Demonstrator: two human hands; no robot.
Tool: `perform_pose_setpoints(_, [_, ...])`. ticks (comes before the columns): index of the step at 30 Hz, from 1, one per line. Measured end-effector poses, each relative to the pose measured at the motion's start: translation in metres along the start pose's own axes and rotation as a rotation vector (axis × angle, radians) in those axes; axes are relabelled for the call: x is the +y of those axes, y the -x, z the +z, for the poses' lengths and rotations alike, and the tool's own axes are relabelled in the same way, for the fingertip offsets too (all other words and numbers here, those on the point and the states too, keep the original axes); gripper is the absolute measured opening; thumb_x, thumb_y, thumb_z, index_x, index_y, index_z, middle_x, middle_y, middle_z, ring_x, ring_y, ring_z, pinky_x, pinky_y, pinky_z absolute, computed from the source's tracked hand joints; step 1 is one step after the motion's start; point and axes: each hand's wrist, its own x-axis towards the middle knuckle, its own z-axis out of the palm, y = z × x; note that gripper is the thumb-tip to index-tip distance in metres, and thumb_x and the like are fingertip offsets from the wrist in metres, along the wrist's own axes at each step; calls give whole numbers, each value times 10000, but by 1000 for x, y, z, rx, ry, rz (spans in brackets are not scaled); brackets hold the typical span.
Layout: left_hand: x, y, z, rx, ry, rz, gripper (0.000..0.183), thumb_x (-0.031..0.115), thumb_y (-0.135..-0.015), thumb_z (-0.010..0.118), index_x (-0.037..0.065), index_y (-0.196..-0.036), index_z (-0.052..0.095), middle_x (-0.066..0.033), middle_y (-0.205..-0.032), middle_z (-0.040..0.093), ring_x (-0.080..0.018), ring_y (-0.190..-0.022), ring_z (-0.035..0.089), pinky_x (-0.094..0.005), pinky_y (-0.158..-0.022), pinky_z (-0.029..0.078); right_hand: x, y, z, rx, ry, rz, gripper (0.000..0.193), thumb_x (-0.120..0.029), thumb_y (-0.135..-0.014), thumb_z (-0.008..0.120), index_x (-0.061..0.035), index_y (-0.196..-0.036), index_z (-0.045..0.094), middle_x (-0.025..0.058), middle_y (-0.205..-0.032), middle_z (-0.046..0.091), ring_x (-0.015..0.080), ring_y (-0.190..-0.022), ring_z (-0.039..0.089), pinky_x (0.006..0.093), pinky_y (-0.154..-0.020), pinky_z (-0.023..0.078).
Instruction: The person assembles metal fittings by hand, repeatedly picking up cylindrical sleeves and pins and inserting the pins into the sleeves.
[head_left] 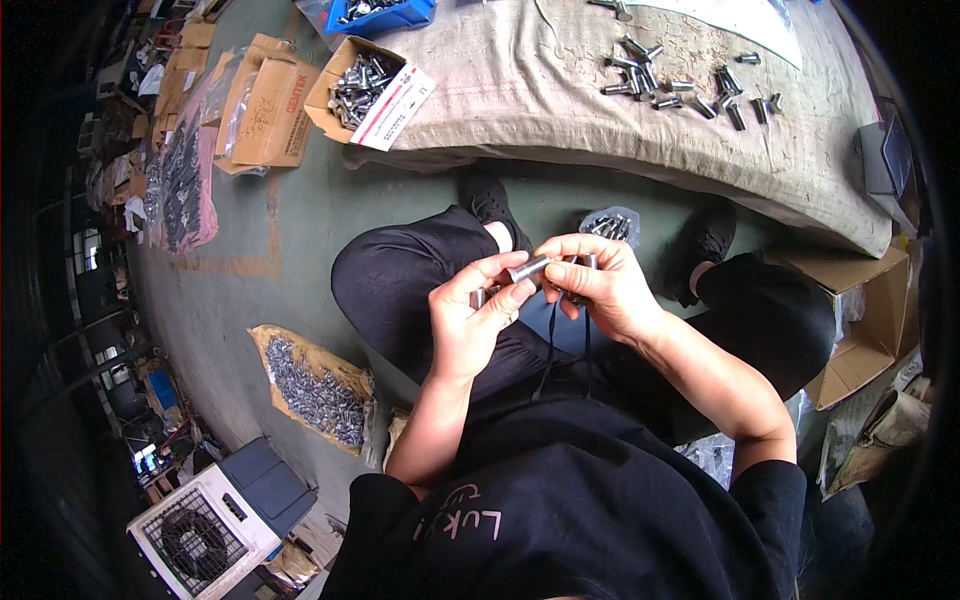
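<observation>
A short, shiny metal pin [528,268] with a wider head is held between my two hands above my lap. My left hand [463,322] pinches it near the headed end with thumb and fingers. Another metal piece [478,297] shows between the fingers of that hand. My right hand [622,292] has its fingertips closed at the far end of the pin. Its curled fingers also hold a second metal pin [589,263], partly hidden. Below the hands, a clear plastic bag of metal pins [612,225] lies on the floor between my feet.
Loose metal pins [640,75] lie on a cloth-covered table [520,110] ahead. A carton of pins [358,90] and a blue bin [385,17] stand at its left. Small metal parts [315,392] fill a floor sack. An open cardboard box [865,330] is at right, a fan unit [200,530] lower left.
</observation>
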Motion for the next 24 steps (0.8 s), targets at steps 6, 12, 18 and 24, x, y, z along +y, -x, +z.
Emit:
perform_pose_setpoints(6, [-2, -3, -1, -63, 45, 28, 337, 122, -871, 556, -30, -1168, 507, -79, -857, 600, -88, -673, 532, -199, -536, 418, 3, -1, -2, -37, -146, 45, 168, -135, -819, 626, -9, -930, 615, 48, -755, 616, 96, -615, 576, 190, -432, 427])
perform_pose_setpoints(12, [9, -6, -4, 19, 590, -240, 379, 10, -849, 470, -24, -1226, 461, -139, -1052, 563, -154, -894, 529, -284, -671, 478, -6, -3, -11, -74, -350, 126, 134, -157, -824, 586, -42, -881, 547, 87, -783, 616, 157, -640, 605, 230, -414, 466])
perform_pose_setpoints(18, [8, -5, 1, -18, 391, -84, 442, -74, -820, 448, 3, -1255, 442, -153, -1122, 541, -167, -960, 536, -295, -740, 501, -3, -2, -8, -82, -166, 240, 158, -139, -793, 665, -44, -904, 603, 45, -749, 610, 87, -571, 565, 186, -367, 404])
perform_pose_setpoints(24, [2, -3, 6, 83, 300, 38, 404, -47, -833, 512, -20, -1230, 447, -173, -1125, 546, -203, -957, 567, -333, -813, 505, 2, 2, 3, -63, 188, 74, 182, -133, -773, 692, -54, -921, 621, -5, -722, 581, 40, -542, 494, 172, -402, 361])
